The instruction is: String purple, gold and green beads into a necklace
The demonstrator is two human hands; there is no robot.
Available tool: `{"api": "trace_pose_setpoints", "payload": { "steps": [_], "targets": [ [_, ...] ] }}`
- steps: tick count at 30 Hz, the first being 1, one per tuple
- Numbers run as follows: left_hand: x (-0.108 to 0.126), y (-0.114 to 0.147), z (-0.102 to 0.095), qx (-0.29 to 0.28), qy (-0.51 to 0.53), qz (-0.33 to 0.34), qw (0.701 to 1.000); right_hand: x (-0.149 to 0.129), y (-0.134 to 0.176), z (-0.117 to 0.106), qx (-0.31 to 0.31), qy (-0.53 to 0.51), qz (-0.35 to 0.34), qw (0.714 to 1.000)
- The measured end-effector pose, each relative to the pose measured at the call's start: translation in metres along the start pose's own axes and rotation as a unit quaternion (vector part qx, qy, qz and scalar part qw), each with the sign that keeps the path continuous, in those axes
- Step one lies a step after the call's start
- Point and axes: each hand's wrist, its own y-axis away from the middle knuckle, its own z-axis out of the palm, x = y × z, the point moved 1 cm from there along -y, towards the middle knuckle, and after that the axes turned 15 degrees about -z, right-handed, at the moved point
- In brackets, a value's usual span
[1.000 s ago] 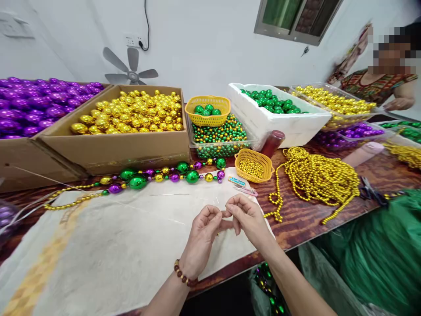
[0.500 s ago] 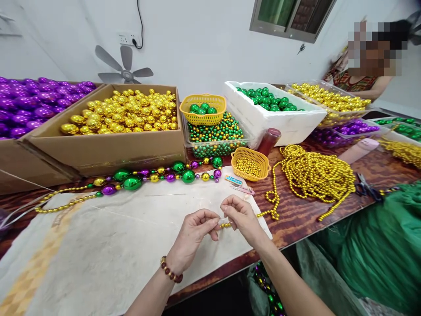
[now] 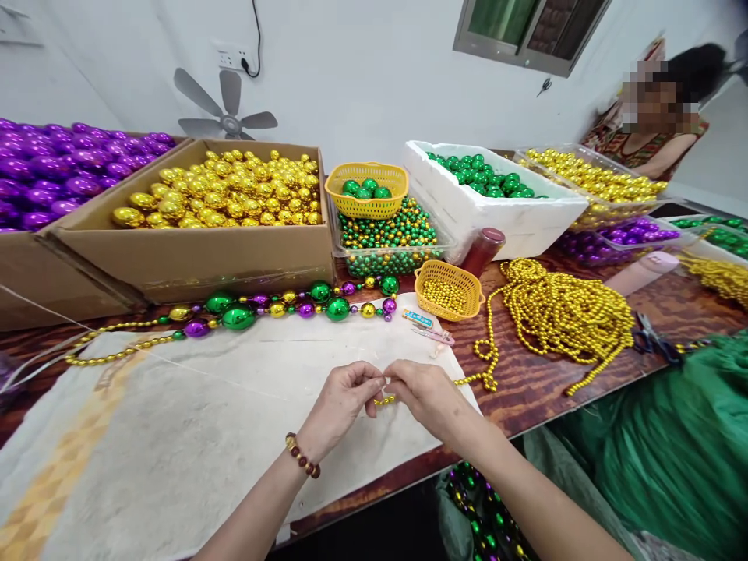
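My left hand [image 3: 346, 399], with a beaded bracelet [image 3: 302, 456] at its wrist, is closed in a pinch. Against it my right hand [image 3: 425, 394] also pinches, and their fingertips meet over the white cloth [image 3: 192, 436]. A thin pale thread, partly hidden by the fingers, runs between them. Just below the fingertips shows a short piece of gold bead string [image 3: 384, 400]; the right hand covers where it continues. More gold beads emerge past that hand towards a heap of gold bead strands [image 3: 566, 312].
Behind the cloth lies a necklace of green, purple and gold beads [image 3: 238, 317]. A yellow basket [image 3: 467, 308] of small gold beads, tweezers [image 3: 435, 335] and scissors [image 3: 651, 336] are to the right. Cardboard boxes [image 3: 199, 261] and a foam box [image 3: 514, 226] line the back. Another person [image 3: 666, 152] sits at far right.
My fingertips have come together, with my right hand turned down and its fingers folded over the thread. Both hands appear slightly further left and higher; the view has shifted a little.
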Motion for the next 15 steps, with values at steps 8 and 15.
{"api": "trace_pose_setpoints", "payload": {
  "steps": [8,15],
  "targets": [
    [-0.003,-0.013,-0.018,-0.041,-0.037,0.023,0.998,0.035,0.018,-0.018,-0.016,-0.241,0.07,0.968],
    [-0.021,-0.021,0.0,0.026,0.105,0.073,0.991,0.044,0.018,0.025,0.15,-0.441,0.092,0.88]
  ]
}}
